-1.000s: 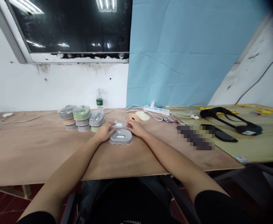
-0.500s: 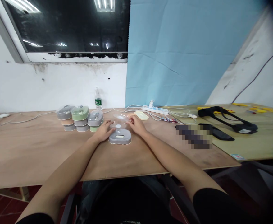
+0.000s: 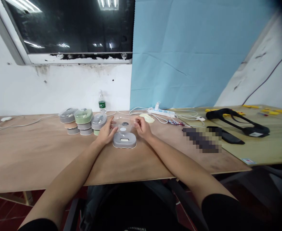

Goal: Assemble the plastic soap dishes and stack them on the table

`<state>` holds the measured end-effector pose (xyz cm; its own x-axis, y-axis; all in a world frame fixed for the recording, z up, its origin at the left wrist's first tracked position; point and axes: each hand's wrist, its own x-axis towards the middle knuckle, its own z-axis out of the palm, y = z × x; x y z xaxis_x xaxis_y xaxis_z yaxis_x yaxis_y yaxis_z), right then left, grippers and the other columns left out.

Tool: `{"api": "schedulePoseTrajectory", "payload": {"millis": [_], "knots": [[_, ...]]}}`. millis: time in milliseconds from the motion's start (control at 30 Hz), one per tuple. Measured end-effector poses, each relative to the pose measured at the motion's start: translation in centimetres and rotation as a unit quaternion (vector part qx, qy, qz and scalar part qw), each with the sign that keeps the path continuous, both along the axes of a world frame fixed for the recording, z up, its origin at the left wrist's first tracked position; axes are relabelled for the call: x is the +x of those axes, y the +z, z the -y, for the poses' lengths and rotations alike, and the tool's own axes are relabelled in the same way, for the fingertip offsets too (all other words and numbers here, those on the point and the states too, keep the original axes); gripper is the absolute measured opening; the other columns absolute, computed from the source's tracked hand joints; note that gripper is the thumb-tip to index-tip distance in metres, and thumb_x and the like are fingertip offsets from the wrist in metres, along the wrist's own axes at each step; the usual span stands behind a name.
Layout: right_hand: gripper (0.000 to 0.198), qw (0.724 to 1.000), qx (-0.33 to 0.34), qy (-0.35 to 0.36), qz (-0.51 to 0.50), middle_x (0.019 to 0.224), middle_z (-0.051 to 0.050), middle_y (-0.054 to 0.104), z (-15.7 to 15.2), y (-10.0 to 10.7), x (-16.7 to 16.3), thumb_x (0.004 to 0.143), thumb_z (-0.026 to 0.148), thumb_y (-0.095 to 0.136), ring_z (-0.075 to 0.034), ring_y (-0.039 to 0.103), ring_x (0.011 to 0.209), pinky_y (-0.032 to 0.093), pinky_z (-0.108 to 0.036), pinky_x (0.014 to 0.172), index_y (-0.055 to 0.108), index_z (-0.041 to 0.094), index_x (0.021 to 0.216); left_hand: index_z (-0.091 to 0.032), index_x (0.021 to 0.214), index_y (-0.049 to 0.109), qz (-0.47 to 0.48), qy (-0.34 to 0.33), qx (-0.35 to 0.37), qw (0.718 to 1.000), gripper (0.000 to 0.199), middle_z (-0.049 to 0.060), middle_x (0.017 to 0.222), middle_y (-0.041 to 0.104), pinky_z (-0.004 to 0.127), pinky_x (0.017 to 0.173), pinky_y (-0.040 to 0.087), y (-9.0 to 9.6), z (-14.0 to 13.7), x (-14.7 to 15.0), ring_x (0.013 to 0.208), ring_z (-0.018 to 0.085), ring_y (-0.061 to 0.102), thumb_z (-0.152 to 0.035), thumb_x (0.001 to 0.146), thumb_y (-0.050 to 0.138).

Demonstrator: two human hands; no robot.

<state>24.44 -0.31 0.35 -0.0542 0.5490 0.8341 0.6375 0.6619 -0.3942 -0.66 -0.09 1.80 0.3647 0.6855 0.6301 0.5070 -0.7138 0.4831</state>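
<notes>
A clear plastic lid with a small grey round knob is raised at a tilt just behind a grey soap-box-like container. My left hand grips the lid's left edge, thumb toward me. At its right edge my right hand pinches the lid between thumb and fingers. The grey container rests on the table, with a pale oblong slot in its top. A white round spot shows behind it through the clear plastic; whether it belongs to the lid I cannot tell.
Left of my hands stand stacked lidded boxes, a green one among grey ones. A water bottle stands by the wall. Behind my right hand lie a cream oval piece and a power strip with cables. A black strap-like frame lies far right.
The clear lid has been lifted and tilted up, and its grey knob now shows clearly. Both hands have risen slightly with it, and the right fingers have curled in. The grey container stays put.
</notes>
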Motion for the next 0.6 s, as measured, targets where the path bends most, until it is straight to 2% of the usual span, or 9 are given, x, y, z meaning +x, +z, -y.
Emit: {"api": "schedulePoseTrajectory", "payload": {"millis": [100,233,333,400,500,600], "knots": [[0.038,1.000,-0.012,0.011,-0.010,0.085,-0.006,0.061,0.2,0.0,-0.3,0.090,0.048,0.044,-0.017,0.057,0.072,0.046,-0.030,0.068,0.054,0.018,0.111,-0.017,0.140,0.034,-0.014,0.011,0.002,1.000,0.058,0.007,0.100,0.065,0.032,0.080,0.047,0.3,0.5,0.1,0.080,0.018,0.060,-0.046,0.091,0.043],[0.038,0.996,-0.062,0.038,-0.051,0.074,-0.002,0.059,0.2,0.0,-0.8,0.090,0.047,0.044,-0.015,0.054,0.065,0.043,-0.026,0.061,0.057,0.018,0.109,-0.016,0.147,0.021,-0.002,0.045,-0.033,0.998,0.069,0.002,0.073,0.063,0.031,0.071,0.047,0.6,1.1,0.4,0.069,0.019,0.061,-0.048,0.091,0.043],[0.037,0.991,-0.096,0.057,-0.074,0.069,-0.001,0.057,-0.1,-0.2,-1.0,0.088,0.047,0.047,-0.014,0.050,0.059,0.040,-0.025,0.057,0.061,0.017,0.104,-0.018,0.146,0.027,0.003,0.022,-0.075,0.997,0.064,0.000,0.062,0.060,0.031,0.068,0.047,0.5,1.1,0.7,0.064,0.019,0.061,-0.051,0.093,0.038],[0.035,0.986,-0.136,0.069,-0.069,0.064,0.001,0.055,-0.4,-0.2,-1.0,0.086,0.046,0.051,-0.012,0.046,0.055,0.037,-0.025,0.054,0.063,0.016,0.100,-0.018,0.140,0.039,-0.003,0.009,-0.100,0.995,0.060,0.001,0.063,0.061,0.030,0.065,0.047,0.3,0.8,0.8,0.063,0.019,0.060,-0.054,0.092,0.037],[0.033,0.971,-0.214,0.100,-0.030,0.062,0.000,0.057,-0.7,-0.1,-0.9,0.083,0.045,0.052,-0.013,0.047,0.056,0.036,-0.024,0.054,0.067,0.016,0.087,-0.016,0.127,0.054,-0.021,0.018,-0.111,0.993,0.059,0.006,0.080,0.068,0.031,0.069,0.047,0.0,0.1,0.6,0.071,0.020,0.062,-0.059,0.089,0.039],[0.033,0.956,-0.271,0.117,0.014,0.064,-0.001,0.060,-0.8,0.0,-0.6,0.081,0.045,0.053,-0.014,0.050,0.061,0.037,-0.024,0.056,0.067,0.015,0.078,-0.016,0.121,0.058,-0.073,0.015,-0.116,0.990,0.060,0.009,0.095,0.069,0.032,0.076,0.047,-0.2,-0.3,0.3,0.082,0.022,0.064,-0.061,0.087,0.038]]}}
